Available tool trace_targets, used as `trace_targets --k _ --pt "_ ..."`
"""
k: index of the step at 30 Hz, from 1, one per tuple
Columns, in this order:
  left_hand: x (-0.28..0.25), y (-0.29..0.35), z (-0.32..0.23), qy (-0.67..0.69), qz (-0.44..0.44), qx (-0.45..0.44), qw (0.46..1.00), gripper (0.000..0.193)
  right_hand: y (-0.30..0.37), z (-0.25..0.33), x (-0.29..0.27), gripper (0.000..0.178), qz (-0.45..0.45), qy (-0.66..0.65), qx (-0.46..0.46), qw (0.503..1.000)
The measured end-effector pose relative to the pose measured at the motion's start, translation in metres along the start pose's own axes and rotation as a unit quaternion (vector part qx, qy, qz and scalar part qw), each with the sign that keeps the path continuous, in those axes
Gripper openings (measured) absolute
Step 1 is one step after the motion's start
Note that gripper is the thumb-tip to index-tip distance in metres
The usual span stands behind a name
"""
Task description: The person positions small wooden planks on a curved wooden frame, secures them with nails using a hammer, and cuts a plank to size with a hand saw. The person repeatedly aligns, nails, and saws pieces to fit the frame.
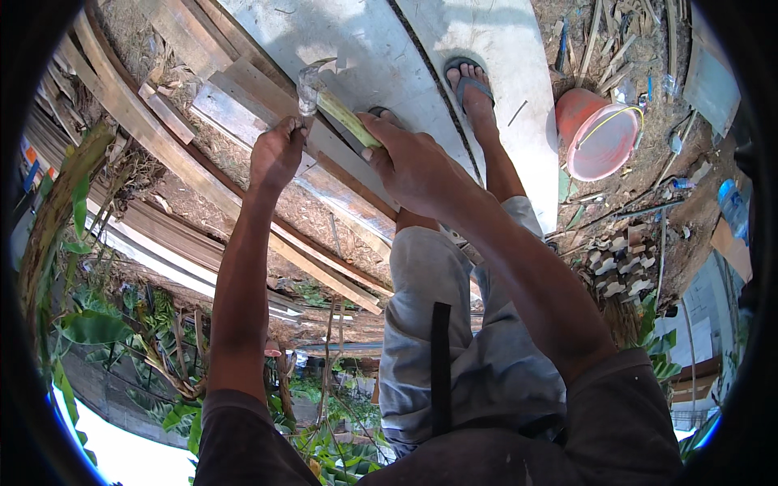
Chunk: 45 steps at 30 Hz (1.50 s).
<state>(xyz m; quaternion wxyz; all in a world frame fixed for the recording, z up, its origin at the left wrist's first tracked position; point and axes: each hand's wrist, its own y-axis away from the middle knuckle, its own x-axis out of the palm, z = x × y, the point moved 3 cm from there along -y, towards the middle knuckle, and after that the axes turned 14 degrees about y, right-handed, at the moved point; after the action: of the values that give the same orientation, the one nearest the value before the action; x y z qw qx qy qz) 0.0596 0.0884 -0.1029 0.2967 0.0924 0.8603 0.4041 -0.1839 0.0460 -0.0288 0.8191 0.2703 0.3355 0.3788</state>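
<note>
My right hand is wrapped round the yellow-green handle of a claw hammer. Its worn metal head points away to the left and comes down right by the fingertips of my left hand. Those fingers are pinched together above the wooden planks; whatever they hold is too small to make out. Under the hammer lies one of several long, weathered boards, and I cannot tell whether the head touches it.
Pale flat panels lie beneath my sandalled feet. To the right an orange bucket is tipped over among wood scraps. Long curved timber strips stretch across the left, beside green plants. A plastic bottle lies far right.
</note>
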Motion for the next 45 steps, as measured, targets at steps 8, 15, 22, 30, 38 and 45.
trace_targets --k 8,15,22,30,38,45 --pt "0.0 -0.007 0.003 -0.016 -0.051 -0.002 0.999 0.033 -0.009 0.007 -0.034 0.046 -0.153 -0.12 -0.051 0.98" --pt "0.0 -0.007 0.006 0.005 -0.047 -0.021 0.999 0.03 -0.02 0.019 -0.022 0.043 -0.067 0.078 -0.095 0.99" --pt "-0.024 0.027 0.004 0.116 -0.318 0.02 0.941 0.072 -0.006 -0.01 -0.034 0.046 -0.066 -0.083 0.045 0.993" --pt "-0.01 -0.02 0.04 0.144 -0.337 -0.223 0.903 0.152 0.005 -0.02 -0.011 0.051 0.045 -0.11 0.116 0.986" --pt "-0.006 -0.013 0.064 0.192 -0.348 -0.154 0.904 0.144 -0.011 0.007 -0.033 0.047 0.009 -0.086 -0.005 0.996" --pt "0.0 -0.012 0.066 0.262 -0.355 -0.107 0.891 0.14 -0.011 0.031 -0.025 0.047 -0.035 -0.086 0.02 0.995"
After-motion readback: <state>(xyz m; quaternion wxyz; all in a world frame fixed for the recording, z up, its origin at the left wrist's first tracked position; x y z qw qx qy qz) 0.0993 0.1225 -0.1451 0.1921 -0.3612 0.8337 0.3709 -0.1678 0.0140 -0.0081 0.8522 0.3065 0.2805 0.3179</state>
